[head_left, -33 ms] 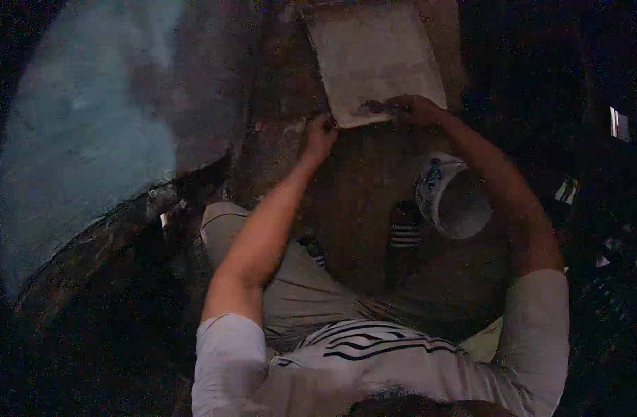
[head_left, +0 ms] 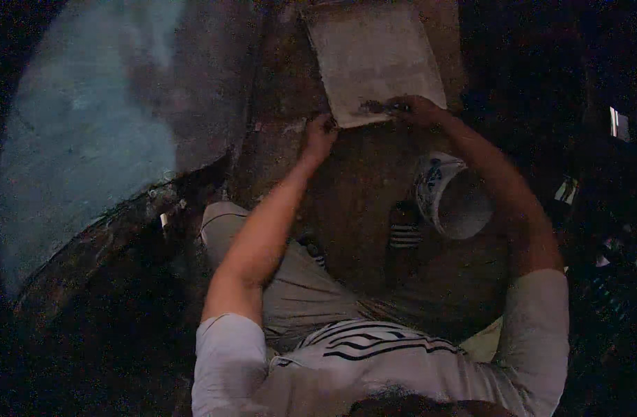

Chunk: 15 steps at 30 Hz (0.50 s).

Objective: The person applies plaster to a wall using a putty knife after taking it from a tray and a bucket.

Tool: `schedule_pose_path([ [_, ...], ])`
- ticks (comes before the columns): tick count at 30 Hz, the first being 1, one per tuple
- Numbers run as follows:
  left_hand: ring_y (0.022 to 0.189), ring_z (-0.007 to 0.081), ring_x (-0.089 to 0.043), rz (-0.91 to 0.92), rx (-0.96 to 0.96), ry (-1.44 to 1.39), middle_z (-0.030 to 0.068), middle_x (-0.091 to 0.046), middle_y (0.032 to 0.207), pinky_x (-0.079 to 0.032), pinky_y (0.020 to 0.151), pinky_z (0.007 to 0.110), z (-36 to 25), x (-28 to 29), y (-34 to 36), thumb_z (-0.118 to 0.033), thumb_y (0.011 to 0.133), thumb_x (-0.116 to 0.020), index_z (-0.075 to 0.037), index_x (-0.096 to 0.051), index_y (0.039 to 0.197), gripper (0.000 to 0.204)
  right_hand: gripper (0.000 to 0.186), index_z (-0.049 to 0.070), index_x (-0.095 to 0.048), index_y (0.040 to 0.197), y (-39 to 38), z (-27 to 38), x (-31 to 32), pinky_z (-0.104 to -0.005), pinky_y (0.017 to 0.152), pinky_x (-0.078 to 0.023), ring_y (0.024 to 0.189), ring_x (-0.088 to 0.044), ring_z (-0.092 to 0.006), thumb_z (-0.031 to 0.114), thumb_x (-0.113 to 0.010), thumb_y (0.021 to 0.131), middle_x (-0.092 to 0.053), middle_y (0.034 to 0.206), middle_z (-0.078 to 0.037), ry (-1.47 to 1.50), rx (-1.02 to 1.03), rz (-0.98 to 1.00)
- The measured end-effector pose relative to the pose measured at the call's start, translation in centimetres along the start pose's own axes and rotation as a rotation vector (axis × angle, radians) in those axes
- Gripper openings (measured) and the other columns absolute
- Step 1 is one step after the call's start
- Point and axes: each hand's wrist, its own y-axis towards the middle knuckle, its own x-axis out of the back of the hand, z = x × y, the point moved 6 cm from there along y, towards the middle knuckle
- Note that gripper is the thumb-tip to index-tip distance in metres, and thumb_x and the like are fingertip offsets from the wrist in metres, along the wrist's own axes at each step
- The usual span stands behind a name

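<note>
left arm point(head_left: 277, 215) stretched forward, left hand point(head_left: 320, 135) curled at the near-left corner of the pale sheet point(head_left: 374, 59); right arm point(head_left: 509, 181) bowed outward, right hand point(head_left: 421, 111) over its near edge; whether fingers clamp it, i can't tell.

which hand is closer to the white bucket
The right hand; the left hand is farther from the bucket, at the near-left corner of the pale sheet.

Left fingers point(head_left: 327, 124), right fingers point(head_left: 411, 103) at pale board point(head_left: 378, 55)

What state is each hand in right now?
Left hand: curled at the pale rectangular sheet; grip unclear.
Right hand: closed, apparently on a small dark object.
</note>
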Motion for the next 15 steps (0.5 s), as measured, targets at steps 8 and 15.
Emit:
schedule_pose_path([
  [8,0.108,0.0331,-0.063,0.001,0.009,0.034,0.0203,-0.067,0.112,-0.048,0.093,0.041,-0.7,0.4,0.3,-0.022,0.084,-0.069,0.001,-0.065,0.117,0.040,0.044,0.010,-0.059,0.130,1.1,0.2,-0.9,-0.0414,0.095,-0.049,0.109,-0.063,-0.0306,0.032,-0.061,0.092,-0.064,0.123,-0.016,0.035,0.227,0.024],
  [15,0.110,0.0338,-0.062,-0.036,0.152,0.183,0.0215,-0.066,0.116,-0.047,0.095,0.041,0.0,0.7,0.0,-0.025,0.086,-0.069,0.000,-0.062,0.122,0.044,0.040,0.005,-0.062,0.126,0.5,1.7,-1.0,-0.0416,0.092,-0.050,0.103,-0.066,-0.0315,0.025,-0.060,0.091,-0.067,0.115,-0.018,-0.019,0.071,-0.003],
])
